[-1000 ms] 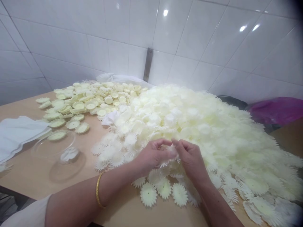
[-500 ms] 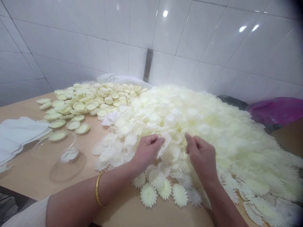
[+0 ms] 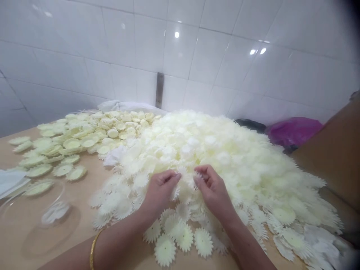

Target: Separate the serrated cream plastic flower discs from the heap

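I pinch a white serrated flower disc (image 3: 184, 179) in the narrowed fingers (image 3: 171, 180) of my left hand (image 3: 158, 192); my right hand (image 3: 214, 193) closes on another toothed piece (image 3: 198, 174). Both discs sit before the big loose heap (image 3: 225, 150) on my bench (image 3: 87, 193), thicker flower stacks (image 3: 71, 143) lying farther left.

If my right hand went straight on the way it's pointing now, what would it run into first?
Probably the big heap of pale, jagged-edged discs, just ahead of your right hand; any gap between them is hard to judge from this view.
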A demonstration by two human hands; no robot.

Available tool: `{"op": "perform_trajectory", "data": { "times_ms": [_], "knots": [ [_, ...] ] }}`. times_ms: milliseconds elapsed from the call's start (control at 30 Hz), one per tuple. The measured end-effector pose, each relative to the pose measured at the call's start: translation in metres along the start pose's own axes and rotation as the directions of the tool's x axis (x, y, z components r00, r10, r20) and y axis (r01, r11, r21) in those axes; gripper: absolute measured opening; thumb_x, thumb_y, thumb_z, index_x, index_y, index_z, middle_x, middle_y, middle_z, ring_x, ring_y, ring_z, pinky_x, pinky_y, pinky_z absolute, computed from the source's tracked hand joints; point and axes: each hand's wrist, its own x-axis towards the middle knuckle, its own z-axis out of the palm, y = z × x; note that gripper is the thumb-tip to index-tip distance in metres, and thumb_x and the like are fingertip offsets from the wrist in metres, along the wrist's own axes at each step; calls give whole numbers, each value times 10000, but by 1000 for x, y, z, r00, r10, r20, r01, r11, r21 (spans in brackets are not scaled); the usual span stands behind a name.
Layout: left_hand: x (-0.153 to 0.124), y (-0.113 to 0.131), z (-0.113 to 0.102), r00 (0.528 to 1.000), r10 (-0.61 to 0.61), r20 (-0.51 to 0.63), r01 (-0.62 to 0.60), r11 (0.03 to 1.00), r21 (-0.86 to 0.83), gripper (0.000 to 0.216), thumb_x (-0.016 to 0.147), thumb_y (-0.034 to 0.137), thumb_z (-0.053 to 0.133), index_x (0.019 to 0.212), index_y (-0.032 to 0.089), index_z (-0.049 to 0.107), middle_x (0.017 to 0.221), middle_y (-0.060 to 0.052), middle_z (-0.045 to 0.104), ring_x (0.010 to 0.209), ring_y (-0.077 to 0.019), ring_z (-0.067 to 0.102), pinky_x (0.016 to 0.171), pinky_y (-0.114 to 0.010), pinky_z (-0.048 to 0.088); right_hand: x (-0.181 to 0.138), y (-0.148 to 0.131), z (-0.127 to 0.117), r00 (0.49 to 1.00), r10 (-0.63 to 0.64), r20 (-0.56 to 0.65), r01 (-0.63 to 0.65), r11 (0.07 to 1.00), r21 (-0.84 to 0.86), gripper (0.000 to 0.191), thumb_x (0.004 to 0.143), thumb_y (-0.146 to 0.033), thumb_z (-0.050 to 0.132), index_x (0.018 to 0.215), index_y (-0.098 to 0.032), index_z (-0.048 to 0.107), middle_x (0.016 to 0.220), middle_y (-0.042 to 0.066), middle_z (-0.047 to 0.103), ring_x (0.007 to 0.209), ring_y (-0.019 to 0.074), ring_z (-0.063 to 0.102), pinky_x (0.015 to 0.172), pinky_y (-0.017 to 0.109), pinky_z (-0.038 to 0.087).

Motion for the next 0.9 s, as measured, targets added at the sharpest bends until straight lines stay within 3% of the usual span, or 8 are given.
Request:
{"op": "perform_trajectory", "data": {
  "times_ms": [133, 200, 300, 400, 600, 733, 800, 900],
  "knots": [
    [3, 1, -2, 999, 25, -31, -24, 999, 26, 342, 716, 401, 568, 517, 149, 451, 499, 50, 278, 457, -55, 234, 420, -194, 198, 4, 6, -8, 981, -26, -191, -5, 987, -163, 128, 822, -285, 446, 884, -189, 503, 642, -9, 521, 551, 126, 487, 525, 245, 386],
    [3, 0, -2, 997, 60, -38, -58, 997, 58, 322, 733, 398, 548, 543, 146, 486, 515, 48, 291, 472, -58, 254, 438, -192, 220, 5, 9, -10, 971, -73, -228, 14, 969, -248, 124, 820, -282, 446, 847, -188, 521, 674, 10, 532, 587, 142, 497, 550, 264, 397],
    [2, -5, -1, 997, 72, -9, -70, 988, 141, 235, 729, 375, 560, 785, 156, 624, 517, 57, 330, 477, -65, 304, 469, -192, 269, 6, 14, -8, 947, -233, -220, 135, 914, -383, 136, 814, -258, 448, 818, -182, 560, 865, 69, 526, 797, 193, 520, 690, 324, 426],
    [0, -9, 1, 998, 43, 55, -52, 983, 175, 402, 709, 378, 584, 1056, 175, 585, 500, 73, 357, 446, -67, 337, 462, -195, 295, 5, 13, -4, 910, -355, -216, 238, 871, -431, 138, 815, -218, 445, 855, -181, 571, 957, 90, 498, 925, 214, 495, 784, 356, 417],
    [-1, -2, 0, 999, 12, 50, -15, 998, 62, 318, 756, 386, 534, 985, 169, 569, 491, 82, 339, 424, -50, 304, 432, -176, 288, -1, 3, 3, 872, -461, -165, 379, 849, -369, 121, 835, -181, 425, 824, -188, 545, 844, 65, 546, 837, 189, 517, 737, 327, 422],
    [-1, 2, 0, 1000, 8, 10, -7, 999, -37, 272, 771, 383, 517, 946, 178, 550, 493, 86, 327, 408, -46, 287, 409, -172, 291, -5, -2, 9, 920, -387, -56, 362, 898, -252, 154, 846, -234, 433, 753, -177, 542, 754, 41, 547, 726, 161, 518, 648, 286, 418],
    [-2, 3, 0, 999, 54, -1, -54, 997, -63, 252, 775, 366, 520, 942, 180, 547, 508, 82, 339, 420, -46, 311, 418, -172, 309, -7, -4, 11, 958, -283, 51, 287, 942, -174, 172, 836, -292, 467, 734, -176, 543, 711, 24, 549, 663, 146, 506, 607, 270, 406],
    [-4, 3, 1, 994, 108, 10, -107, 992, -61, 228, 781, 348, 523, 932, 181, 562, 547, 69, 372, 457, -44, 354, 448, -166, 330, -8, -5, 14, 974, -139, 179, 153, 986, -68, 185, 820, -338, 492, 753, -177, 552, 697, 13, 556, 620, 134, 485, 576, 256, 392]
  ]
}}
